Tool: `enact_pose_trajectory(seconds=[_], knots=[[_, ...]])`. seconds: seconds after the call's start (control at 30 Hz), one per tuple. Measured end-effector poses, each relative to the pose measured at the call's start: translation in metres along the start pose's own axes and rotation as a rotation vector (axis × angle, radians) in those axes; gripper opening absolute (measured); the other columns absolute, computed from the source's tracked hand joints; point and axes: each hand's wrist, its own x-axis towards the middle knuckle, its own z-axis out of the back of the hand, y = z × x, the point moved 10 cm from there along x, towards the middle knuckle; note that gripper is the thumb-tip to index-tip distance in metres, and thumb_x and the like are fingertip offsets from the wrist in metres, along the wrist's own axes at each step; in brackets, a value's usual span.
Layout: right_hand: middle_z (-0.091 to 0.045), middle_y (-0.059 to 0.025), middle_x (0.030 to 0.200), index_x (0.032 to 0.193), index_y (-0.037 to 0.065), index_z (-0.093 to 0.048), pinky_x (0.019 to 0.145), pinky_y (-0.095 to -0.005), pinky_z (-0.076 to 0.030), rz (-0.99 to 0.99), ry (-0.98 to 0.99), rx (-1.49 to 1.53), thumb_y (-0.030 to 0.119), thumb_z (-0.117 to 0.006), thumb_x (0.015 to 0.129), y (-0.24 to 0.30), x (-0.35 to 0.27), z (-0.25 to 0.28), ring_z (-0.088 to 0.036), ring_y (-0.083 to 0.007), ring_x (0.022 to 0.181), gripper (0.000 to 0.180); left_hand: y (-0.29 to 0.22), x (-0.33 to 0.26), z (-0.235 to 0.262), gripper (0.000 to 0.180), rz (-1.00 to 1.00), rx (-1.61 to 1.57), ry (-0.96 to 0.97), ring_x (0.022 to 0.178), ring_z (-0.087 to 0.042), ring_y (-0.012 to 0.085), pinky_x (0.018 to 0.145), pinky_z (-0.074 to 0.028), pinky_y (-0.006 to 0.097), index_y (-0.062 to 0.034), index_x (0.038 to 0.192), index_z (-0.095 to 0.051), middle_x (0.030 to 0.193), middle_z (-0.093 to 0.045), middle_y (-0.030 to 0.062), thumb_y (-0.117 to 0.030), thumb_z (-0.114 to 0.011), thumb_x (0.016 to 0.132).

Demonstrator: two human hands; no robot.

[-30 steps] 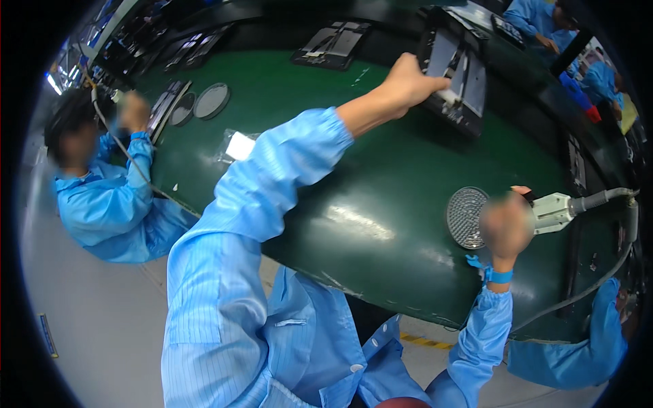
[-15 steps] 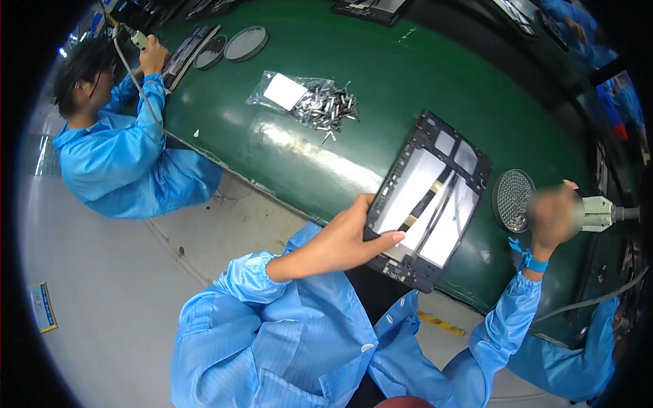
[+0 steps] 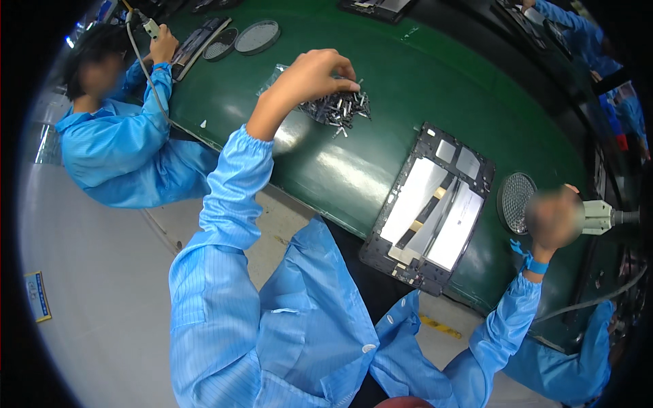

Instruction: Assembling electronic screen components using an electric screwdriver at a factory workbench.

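Observation:
My left hand [image 3: 316, 76] reaches over a pile of small metal and black parts [image 3: 343, 109] lying at a clear plastic bag. Its thumb and forefinger come together at the pile; whether a part is between the tips is too small to tell. My right hand [image 3: 554, 217], partly blurred, is wrapped round a pale electric screwdriver [image 3: 598, 217] at the right. Between my hands an opened tablet [image 3: 435, 211] lies at the table's near edge, its black frame and silver inner plates facing up. A loose dark strip crosses the plates. Near my right hand is a round dish of small screws [image 3: 515, 202].
Two more round dishes, one grey [image 3: 257, 37] and one darker [image 3: 220, 45], stand at the far left of the green table [image 3: 381, 75]. A co-worker in blue [image 3: 122, 143] works there with a tool. Another device [image 3: 377, 8] lies at the far edge. A cable [image 3: 598, 299] runs at lower right.
My left hand has let go of the tablet and moved up and left to the parts pile. The tablet now rests on the table. My right hand has hardly moved.

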Motion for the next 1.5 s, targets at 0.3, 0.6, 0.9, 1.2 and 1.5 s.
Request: enact_pose_trajectory(seconds=[0.3, 0.6, 0.9, 1.2, 1.5], knots=[[-0.031, 0.0027, 0.057, 0.123, -0.003, -0.048, 0.046, -0.0243, -0.033, -0.015, 0.010, 0.000, 0.015, -0.048, 0.101, -0.008, -0.004, 0.014, -0.032, -0.0073, 0.046, 0.029, 0.012, 0.005, -0.031, 0.015, -0.032, -0.032, 0.139, 0.083, -0.065, 0.0353, 0.074, -0.054, 0.042, -0.0062, 0.092, -0.072, 0.089, -0.065, 0.0153, -0.018, -0.072, 0.083], [-0.032, 0.0005, 0.057, 0.122, -0.003, -0.046, 0.044, -0.0245, -0.034, 0.009, 0.050, 0.022, 0.014, -0.048, 0.102, -0.002, -0.001, 0.007, -0.033, -0.0084, 0.044, 0.027, -0.047, -0.006, 0.038, 0.015, -0.091, -0.325, -0.281, 0.075, -0.072, 0.0228, 0.064, -0.055, 0.031, 0.0006, 0.103, -0.067, 0.081, -0.070, 0.0133, -0.008, -0.064, 0.091], [-0.033, 0.0007, 0.057, 0.122, -0.003, -0.046, 0.044, -0.0245, -0.035, -0.005, 0.022, -0.001, 0.014, -0.048, 0.101, -0.004, -0.004, 0.015, -0.034, -0.0086, 0.044, 0.028, -0.089, 0.009, -0.036, 0.018, 0.005, -0.868, -0.108, 0.082, -0.072, 0.0159, 0.074, -0.057, 0.028, 0.0044, 0.101, -0.067, 0.086, -0.073, 0.0123, -0.012, -0.066, 0.093], [-0.034, 0.0004, 0.056, 0.117, -0.003, -0.049, 0.045, -0.0276, -0.036, -0.041, 0.030, 0.032, 0.014, -0.048, 0.100, -0.002, -0.001, -0.009, -0.035, -0.0104, 0.043, 0.025, -0.068, 0.002, -0.088, 0.028, 0.196, -0.902, 0.164, 0.087, -0.068, 0.0144, 0.077, -0.054, 0.027, 0.0009, 0.104, -0.074, 0.094, -0.074, 0.0115, -0.021, -0.075, 0.088], [-0.035, -0.0008, 0.056, 0.114, -0.005, -0.050, 0.043, -0.0277, -0.036, -0.008, 0.021, -0.005, 0.012, -0.048, 0.098, 0.009, -0.008, -0.008, -0.036, -0.0106, 0.043, 0.023, -0.084, 0.005, -0.108, 0.025, 0.226, -0.898, 0.270, 0.082, -0.066, 0.0134, 0.075, -0.053, 0.026, 0.0020, 0.103, -0.075, 0.091, -0.074, 0.0113, -0.018, -0.074, 0.088]])
